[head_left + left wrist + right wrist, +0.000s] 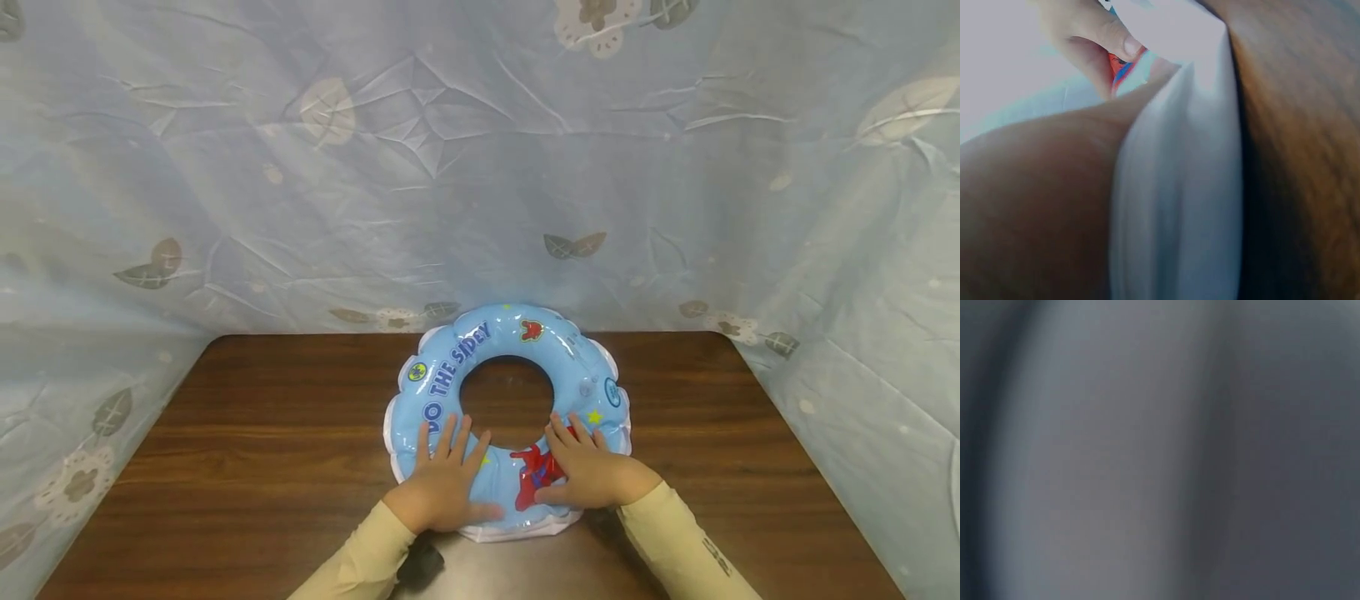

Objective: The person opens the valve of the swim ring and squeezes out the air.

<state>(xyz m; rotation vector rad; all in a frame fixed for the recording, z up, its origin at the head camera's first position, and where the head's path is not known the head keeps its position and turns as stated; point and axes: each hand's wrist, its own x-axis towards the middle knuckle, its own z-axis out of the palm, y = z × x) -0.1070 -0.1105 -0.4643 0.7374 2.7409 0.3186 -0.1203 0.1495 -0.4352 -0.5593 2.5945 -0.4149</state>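
Note:
A light blue inflatable swim ring (498,329) with a white scalloped edge lies on the table, puffed up with air. Blue lettering runs along its left side, and a red figure is printed near the front. My left hand (444,487) rests on its front left part with fingers spread. On the front right part lies my right hand (592,468), its fingers stretched out and partly over the red figure. In the left wrist view, the ring's white edge (1179,187) stands close to the camera. The right wrist view is too blurred to make out details.
The ring lies on a dark brown wooden table (262,433). A pale blue-grey curtain (480,183) with leaf and flower prints surrounds the back and sides. A small black object (420,568), apparently the wrist camera, sits under the left wrist.

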